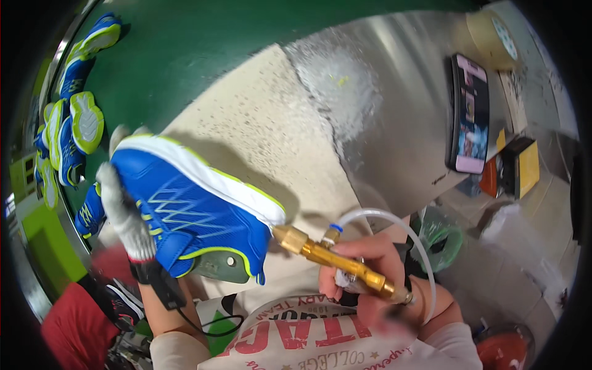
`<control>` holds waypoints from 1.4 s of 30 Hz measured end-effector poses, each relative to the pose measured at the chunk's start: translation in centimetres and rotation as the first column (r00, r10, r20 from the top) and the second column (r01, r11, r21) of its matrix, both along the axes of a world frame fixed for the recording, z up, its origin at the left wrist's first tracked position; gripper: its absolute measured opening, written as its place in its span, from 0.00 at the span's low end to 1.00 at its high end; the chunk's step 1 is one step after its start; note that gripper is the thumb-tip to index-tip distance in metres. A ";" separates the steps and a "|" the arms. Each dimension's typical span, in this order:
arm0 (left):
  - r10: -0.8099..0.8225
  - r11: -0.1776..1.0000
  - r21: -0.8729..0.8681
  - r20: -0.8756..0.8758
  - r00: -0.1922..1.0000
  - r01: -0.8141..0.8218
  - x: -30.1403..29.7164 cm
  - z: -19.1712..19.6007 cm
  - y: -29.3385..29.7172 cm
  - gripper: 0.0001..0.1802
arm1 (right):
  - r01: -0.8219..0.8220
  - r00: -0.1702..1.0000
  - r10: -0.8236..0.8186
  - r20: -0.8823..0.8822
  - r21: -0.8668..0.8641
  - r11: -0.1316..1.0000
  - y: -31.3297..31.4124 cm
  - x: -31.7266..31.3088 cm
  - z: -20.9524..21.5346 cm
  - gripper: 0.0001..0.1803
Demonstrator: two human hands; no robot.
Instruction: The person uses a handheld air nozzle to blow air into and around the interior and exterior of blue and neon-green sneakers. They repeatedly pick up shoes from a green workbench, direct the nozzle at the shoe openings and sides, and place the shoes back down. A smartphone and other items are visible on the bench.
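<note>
In the middle left I see a blue sneaker (197, 213) with a white sole and lime-green trim, tilted on its side with the sole facing away from me. A dark green shoe last (223, 265) shows in its opening. My left hand (121, 213), in a grey-white knit glove, is closed around the toe end; some of its fingers are hidden behind the shoe. My bare right hand (370, 256) grips a brass nozzle gun (336, 262) fed by a clear hose (414, 237). Its tip is at the sole edge by the heel; I cannot tell whether they touch.
Beneath the shoe lies a speckled beige sheet (250, 123) on a metal tabletop (407, 92) with whitish residue. More blue sneakers (73, 139) rest on the green surface (185, 43) at left. A phone (470, 114) and tape rolls (493, 38) sit at right, above a green plastic bag (441, 240).
</note>
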State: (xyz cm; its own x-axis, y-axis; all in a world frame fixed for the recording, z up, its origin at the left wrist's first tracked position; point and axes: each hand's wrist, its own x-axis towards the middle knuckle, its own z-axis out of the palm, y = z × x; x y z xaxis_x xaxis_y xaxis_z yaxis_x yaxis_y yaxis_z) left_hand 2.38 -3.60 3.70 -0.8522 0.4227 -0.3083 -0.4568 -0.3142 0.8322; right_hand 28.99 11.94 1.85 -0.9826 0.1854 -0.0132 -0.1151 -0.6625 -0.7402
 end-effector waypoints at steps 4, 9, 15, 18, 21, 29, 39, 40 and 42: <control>0.054 0.975 -0.219 0.086 0.995 -0.034 4.2 3.0 -2.6 0.30 | 0.092 0.977 -0.051 0.206 -0.197 0.976 -0.3 -0.5 1.9 0.43; 0.243 0.919 -0.362 0.219 0.945 -0.152 10.8 5.1 -4.8 0.27 | 0.127 0.961 -0.065 0.269 -0.221 0.967 -1.2 -0.9 1.9 0.42; 0.047 0.999 -0.048 0.679 0.732 -0.019 15.1 6.7 -6.2 0.37 | 0.095 0.989 -0.119 0.089 0.234 0.968 -3.5 0.3 1.8 0.42; -0.115 0.976 0.208 0.762 0.637 -0.072 16.3 6.4 -5.9 0.41 | 0.133 0.989 -0.059 -0.133 0.663 0.737 -3.3 0.0 2.7 0.41; -0.168 0.954 0.281 0.790 0.589 -0.106 17.1 6.2 -5.2 0.42 | 0.044 0.997 0.019 -0.078 0.731 0.681 -3.2 1.2 3.6 0.40; -0.556 0.830 0.482 0.673 0.487 0.281 18.2 3.9 -1.6 0.39 | -0.025 0.983 -0.046 0.177 0.381 0.924 -1.5 7.1 6.7 0.36; -0.757 0.594 0.751 0.398 0.519 0.290 18.7 0.5 8.9 0.26 | 0.351 0.873 -0.428 0.232 0.309 0.884 -1.0 7.6 8.7 0.35; -0.745 0.601 0.767 0.434 0.507 0.225 18.6 0.6 9.3 0.26 | 0.328 0.875 -0.435 0.210 0.402 0.855 -0.7 7.3 8.7 0.35; -0.713 0.630 0.764 0.498 0.493 0.139 18.2 1.3 9.9 0.25 | 0.182 0.928 -0.351 0.124 0.671 0.719 0.8 6.7 7.9 0.34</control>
State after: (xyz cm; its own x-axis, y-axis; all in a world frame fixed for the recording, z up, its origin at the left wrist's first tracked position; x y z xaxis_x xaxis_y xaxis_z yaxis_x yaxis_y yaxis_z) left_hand 20.60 6.29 4.97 -0.0965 0.9689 -0.2279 -0.9837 -0.1278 -0.1267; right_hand 35.68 12.77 9.74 -0.8738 0.4863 -0.0069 0.0126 0.0084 -0.9999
